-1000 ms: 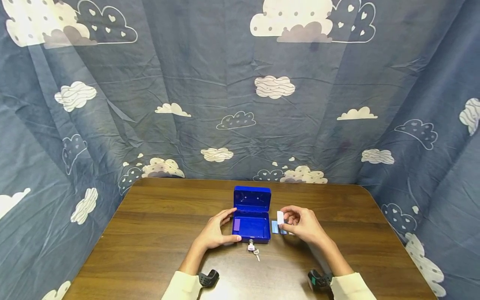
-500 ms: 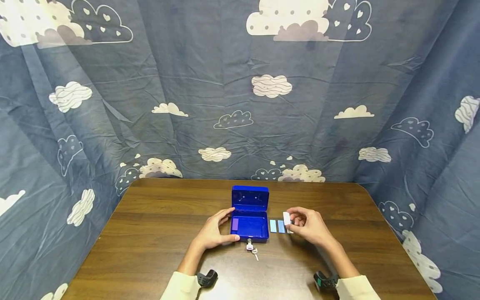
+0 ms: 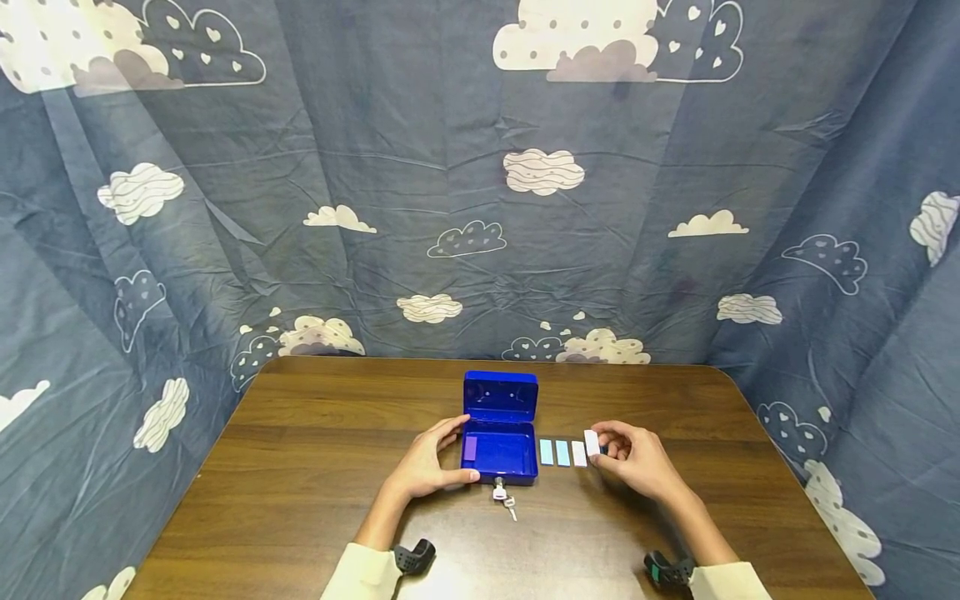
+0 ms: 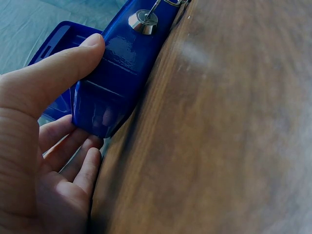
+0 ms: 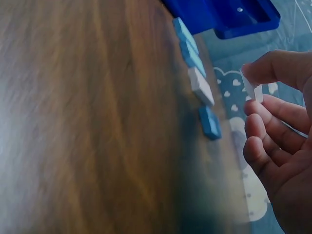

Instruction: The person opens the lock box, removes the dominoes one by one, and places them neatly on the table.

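Note:
A blue cash box (image 3: pixel 499 479) stands on the table with its lid (image 3: pixel 500 396) raised. Its left side is gripped by my left hand (image 3: pixel 427 462), thumb on the front face and fingers round toward the back. Inside the box, at the left, lies a purple tile (image 3: pixel 470 448). My right hand (image 3: pixel 637 458) pinches a white tile (image 3: pixel 592 443) between thumb and fingertips, above the table. Two light blue tiles (image 3: pixel 555 452) and another white tile (image 3: pixel 579 453) lie in a row right of the box. A darker blue tile (image 5: pixel 210 123) ends the row, mostly hidden behind the right hand in the head view.
A key (image 3: pixel 499 492) sits in the lock (image 4: pixel 144 22) at the box's front, with a second key (image 3: pixel 511 508) hanging from it onto the wooden table (image 3: pixel 300 500). Behind the table's back edge hangs a cloud-patterned curtain (image 3: pixel 337 275).
My right hand has moved right along the row with the white tile, uncovering the light blue tiles and the other white one. The left hand keeps its place on the box.

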`<state>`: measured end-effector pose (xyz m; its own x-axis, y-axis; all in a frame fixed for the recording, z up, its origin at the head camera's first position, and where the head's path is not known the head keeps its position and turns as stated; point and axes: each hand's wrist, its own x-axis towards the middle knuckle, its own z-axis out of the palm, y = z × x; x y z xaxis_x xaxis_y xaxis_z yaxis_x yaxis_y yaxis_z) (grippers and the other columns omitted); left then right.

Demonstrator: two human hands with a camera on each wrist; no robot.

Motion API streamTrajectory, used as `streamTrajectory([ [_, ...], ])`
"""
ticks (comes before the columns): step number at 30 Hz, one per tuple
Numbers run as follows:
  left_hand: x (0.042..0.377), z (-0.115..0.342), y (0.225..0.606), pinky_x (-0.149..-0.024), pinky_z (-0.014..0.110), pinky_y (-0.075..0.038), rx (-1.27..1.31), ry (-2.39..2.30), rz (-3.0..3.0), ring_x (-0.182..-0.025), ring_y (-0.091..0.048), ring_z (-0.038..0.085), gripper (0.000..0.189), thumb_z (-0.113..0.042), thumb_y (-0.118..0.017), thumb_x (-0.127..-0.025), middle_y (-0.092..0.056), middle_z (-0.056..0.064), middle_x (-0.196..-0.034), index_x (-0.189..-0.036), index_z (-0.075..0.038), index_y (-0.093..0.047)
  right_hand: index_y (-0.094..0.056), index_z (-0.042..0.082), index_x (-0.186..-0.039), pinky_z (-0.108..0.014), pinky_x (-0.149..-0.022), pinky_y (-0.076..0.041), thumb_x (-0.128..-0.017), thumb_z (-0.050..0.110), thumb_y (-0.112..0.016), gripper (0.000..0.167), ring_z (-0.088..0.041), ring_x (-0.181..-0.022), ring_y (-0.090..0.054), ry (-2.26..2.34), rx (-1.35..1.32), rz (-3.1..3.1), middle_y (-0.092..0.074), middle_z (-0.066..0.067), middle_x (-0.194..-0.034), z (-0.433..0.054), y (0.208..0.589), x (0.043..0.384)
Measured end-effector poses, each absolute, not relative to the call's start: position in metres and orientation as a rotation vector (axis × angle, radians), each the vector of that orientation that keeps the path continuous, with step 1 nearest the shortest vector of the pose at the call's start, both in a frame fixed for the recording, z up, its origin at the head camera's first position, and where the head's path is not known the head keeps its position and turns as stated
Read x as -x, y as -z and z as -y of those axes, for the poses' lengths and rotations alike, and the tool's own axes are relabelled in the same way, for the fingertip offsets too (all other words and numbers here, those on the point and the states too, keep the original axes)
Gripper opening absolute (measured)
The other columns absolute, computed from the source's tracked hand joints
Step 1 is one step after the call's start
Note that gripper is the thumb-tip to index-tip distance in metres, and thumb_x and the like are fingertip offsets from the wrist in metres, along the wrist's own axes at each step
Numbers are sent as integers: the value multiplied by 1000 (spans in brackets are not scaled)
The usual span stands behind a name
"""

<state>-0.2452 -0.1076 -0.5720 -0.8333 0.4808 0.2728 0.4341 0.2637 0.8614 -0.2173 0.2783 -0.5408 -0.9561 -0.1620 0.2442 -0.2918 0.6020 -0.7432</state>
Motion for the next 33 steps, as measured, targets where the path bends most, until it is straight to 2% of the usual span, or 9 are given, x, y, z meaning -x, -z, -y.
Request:
streamTrajectory([
  [4,235,105,552,-116,63,-41,-919,-1712,-2421,-135,-50,52,89,-9,-90,-76,-50,36,-146,-148,13,-43,-73,3,-113,-16,-52,-47,-77,5,-87,38,-3,-67,-53,-1260,-368,2693,-69,-9,-88,-288,547,216],
  [6,232,105,547,-115,66,-40,-925,-1724,-2410,-134,-50,55,88,-6,-90,-75,-48,39,-145,-147,16,-43,-73,4,-113,-17,-52,-47,-77,5,-86,38,-4,-67,-54,-1259,-350,2698,-69,-9,-89,-293,550,216],
  [12,230,104,544,-116,65,-39,-910,-1732,-2397,-134,-49,56,88,-5,-89,-75,-47,39,-146,-147,16,-42,-72,2,-116,-17,-52,-46,-78,1,-83,39,-4,-66,-53,-1243,-315,2713,-69,-11,-91,-305,556,214],
  [33,230,104,541,-114,66,-41,-912,-1693,-2416,-133,-50,55,88,-5,-89,-75,-49,38,-145,-147,16,-42,-69,1,-123,-17,-56,-48,-83,5,-81,42,-5,-70,-54,-1175,-271,2786,-68,-10,-97,-319,565,213],
])
